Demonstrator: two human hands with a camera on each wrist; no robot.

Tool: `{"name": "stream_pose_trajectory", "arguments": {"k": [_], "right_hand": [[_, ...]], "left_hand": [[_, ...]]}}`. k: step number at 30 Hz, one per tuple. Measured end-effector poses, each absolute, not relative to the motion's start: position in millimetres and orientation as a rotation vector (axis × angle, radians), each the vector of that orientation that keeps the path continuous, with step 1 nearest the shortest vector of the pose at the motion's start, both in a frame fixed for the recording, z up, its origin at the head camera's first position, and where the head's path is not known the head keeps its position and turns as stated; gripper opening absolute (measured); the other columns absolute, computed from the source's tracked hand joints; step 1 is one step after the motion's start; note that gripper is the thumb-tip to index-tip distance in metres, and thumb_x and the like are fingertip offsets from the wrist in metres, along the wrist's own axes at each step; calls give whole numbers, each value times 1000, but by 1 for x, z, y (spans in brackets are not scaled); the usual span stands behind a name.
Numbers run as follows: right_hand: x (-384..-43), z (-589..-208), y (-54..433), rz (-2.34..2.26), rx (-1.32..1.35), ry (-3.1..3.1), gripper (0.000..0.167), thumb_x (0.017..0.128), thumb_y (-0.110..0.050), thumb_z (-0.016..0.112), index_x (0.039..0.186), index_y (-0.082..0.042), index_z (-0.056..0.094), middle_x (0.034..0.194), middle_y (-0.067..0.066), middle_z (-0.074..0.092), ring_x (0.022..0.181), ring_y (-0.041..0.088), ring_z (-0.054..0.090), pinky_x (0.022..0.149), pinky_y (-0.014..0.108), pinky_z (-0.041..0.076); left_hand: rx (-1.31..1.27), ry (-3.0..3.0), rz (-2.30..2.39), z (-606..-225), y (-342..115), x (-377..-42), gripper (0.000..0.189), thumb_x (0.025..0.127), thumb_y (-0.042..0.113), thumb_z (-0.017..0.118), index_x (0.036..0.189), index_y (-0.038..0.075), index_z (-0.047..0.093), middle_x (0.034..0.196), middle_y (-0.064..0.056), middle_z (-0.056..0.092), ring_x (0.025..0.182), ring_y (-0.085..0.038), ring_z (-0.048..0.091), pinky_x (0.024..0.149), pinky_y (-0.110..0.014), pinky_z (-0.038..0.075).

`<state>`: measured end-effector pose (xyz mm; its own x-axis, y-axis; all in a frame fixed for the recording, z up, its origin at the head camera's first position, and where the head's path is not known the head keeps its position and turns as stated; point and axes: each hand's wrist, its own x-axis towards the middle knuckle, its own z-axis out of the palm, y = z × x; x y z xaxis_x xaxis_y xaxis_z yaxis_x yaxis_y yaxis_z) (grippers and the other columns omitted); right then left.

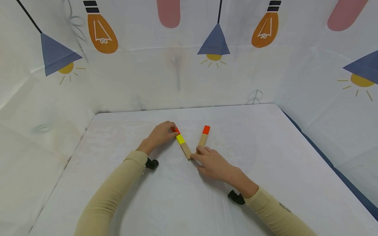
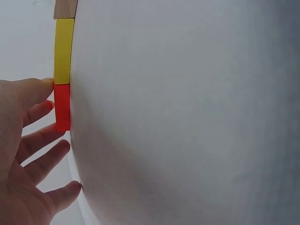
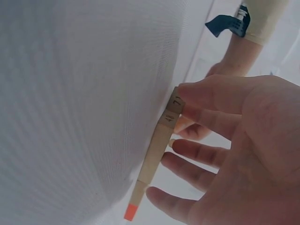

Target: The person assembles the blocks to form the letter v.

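Two rows of small blocks form a V on the white table. In the left row, a red block (image 2: 62,108) tops a yellow block (image 2: 63,51) and a plain wooden block (image 1: 185,150). My left hand (image 1: 159,134) pinches the red block between thumb and fingers, its other fingers spread. The right row has another red block (image 1: 206,129) at its far end, then plain wood (image 1: 202,140). At the V's near point, my right hand (image 1: 214,165) pinches a wooden block (image 3: 174,100) with dark numerals; the remaining fingers lie beside the row.
A patterned white cloth wall (image 1: 147,78) with printed lamps and bulbs rises behind the table (image 1: 265,144). Black wrist devices (image 1: 152,164) hang below both sleeves, close over the tabletop. Dark blue edging (image 1: 319,150) runs along the right side.
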<state>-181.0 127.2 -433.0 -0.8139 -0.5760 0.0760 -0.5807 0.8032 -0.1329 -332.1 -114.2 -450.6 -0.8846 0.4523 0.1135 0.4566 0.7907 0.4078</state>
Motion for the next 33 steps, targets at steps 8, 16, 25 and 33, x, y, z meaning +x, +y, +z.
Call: {"name": "stream_pose_trajectory", "arguments": {"k": [8, 16, 25, 33], "right_hand": [[-182, -432, 126, 222, 949, -2950, 38, 89, -16, 68, 127, -22, 65, 112, 1, 54, 93, 15, 50, 76, 32, 47], [-184, -431, 126, 258, 951, -2985, 38, 90, -16, 68, 127, -23, 65, 113, 1, 54, 95, 15, 50, 78, 33, 47], [-186, -427, 125, 275, 988, -2994, 36, 89, -15, 67, 125, -21, 67, 112, 2, 55, 93, 15, 50, 78, 33, 46], [-191, -425, 125, 260, 1004, -2984, 29, 90, -16, 67, 118, -23, 70, 101, 0, 56, 82, 14, 49, 73, 29, 45]], "left_hand": [[-753, -2960, -678, -449, -114, -331, 23, 96, 33, 66, 107, 14, 65, 102, -4, 63, 89, -21, 55, 82, -36, 49], [-779, -2948, -688, -450, -114, -329, 22, 95, 31, 67, 107, 13, 66, 115, -7, 64, 104, -24, 60, 95, -41, 50], [-800, -2916, -677, -452, -115, -325, 20, 95, 30, 68, 106, 13, 67, 121, -8, 64, 113, -26, 60, 100, -43, 49], [-767, -2958, -653, -450, -114, -321, 21, 96, 30, 65, 109, 14, 66, 129, -7, 62, 119, -27, 59, 105, -43, 47]]}}
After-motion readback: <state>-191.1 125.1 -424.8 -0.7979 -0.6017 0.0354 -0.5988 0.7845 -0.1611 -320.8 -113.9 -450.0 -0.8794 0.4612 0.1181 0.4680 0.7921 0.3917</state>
